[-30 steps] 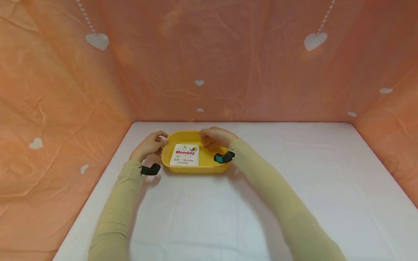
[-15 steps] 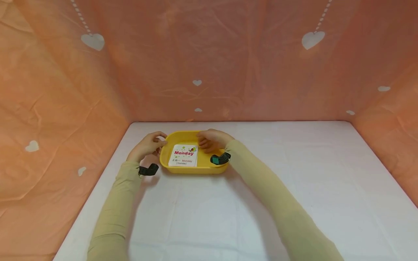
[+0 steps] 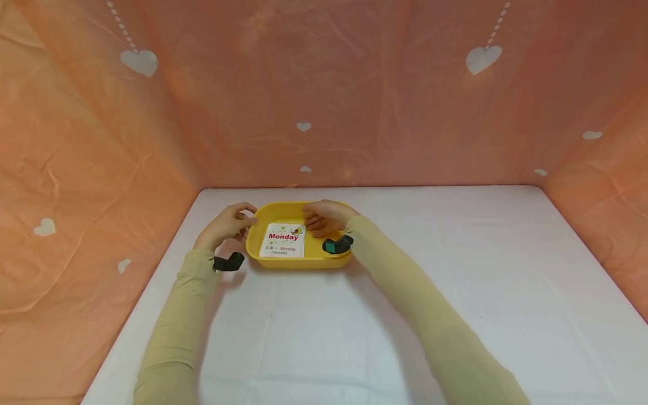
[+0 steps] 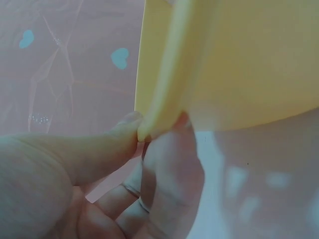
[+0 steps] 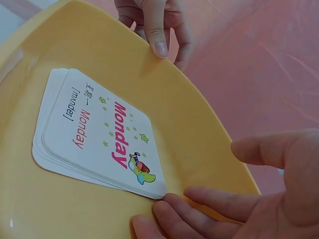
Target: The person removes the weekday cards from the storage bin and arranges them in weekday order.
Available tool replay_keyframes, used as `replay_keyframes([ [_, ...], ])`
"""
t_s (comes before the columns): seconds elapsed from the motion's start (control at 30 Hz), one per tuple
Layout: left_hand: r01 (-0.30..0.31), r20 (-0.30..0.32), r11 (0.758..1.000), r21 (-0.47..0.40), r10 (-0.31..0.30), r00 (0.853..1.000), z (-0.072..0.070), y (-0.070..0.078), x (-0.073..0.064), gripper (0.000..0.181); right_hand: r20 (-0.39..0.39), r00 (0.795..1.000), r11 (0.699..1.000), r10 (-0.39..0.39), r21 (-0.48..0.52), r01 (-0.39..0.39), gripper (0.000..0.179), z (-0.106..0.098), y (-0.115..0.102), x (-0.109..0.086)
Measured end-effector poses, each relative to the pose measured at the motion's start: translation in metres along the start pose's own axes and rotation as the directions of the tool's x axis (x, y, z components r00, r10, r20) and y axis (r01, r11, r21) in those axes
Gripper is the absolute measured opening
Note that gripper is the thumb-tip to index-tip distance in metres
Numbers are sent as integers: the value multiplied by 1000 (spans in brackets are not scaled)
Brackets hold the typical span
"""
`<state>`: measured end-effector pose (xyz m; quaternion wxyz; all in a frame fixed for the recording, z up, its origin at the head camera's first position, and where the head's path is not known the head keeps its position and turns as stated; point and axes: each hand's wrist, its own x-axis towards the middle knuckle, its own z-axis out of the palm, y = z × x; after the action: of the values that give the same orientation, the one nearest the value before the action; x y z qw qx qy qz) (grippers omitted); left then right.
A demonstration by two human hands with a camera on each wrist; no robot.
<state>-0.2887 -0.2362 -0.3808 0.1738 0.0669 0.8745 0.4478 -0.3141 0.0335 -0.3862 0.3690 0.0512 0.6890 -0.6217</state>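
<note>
Nearest you, your two beige sleeves [image 3: 169, 326] reach out over the white bench [image 3: 304, 332], each ending at a black wristband [image 3: 229, 262]. The head view has drifted a touch over the last second, so the whole scene sits a little further left, but the hold itself hasn't changed.

On to the yellow tray [image 3: 298, 262], standing on the bench between your hands. Your left hand [image 3: 225, 226] has its end clamped, thumb on one side of the rim and fingers on the other — that looks steady, and the tray should stay put while you work inside it.

Inside the tray, towards its left end, lies the stack of flashcards [image 5: 99, 134], "Monday" face up on top, edges slightly fanned out. Here's the one small change: your right hand [image 3: 329, 218] has edged closer to the cards. Its thumb and fingers are apart, holding nothing, with the fingertips at or just beside the corner by the little moon picture; whether they touch is too close to call. By my reading you're at the reaching stage — no card is lifted, and a nudge there could spread the stack.

Farthest off, the orange backdrop [image 3: 354, 112] hangs behind the bench, dotted with white hearts [image 3: 139, 62].
</note>
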Motion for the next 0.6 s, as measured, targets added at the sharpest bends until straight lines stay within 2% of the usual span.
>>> replay_keyframes([
  [0.6,14,-1,1000,-8,-14,1000,0,3,-2,36,-28,998,998,50,32,-49,46,6,-1,5],
])
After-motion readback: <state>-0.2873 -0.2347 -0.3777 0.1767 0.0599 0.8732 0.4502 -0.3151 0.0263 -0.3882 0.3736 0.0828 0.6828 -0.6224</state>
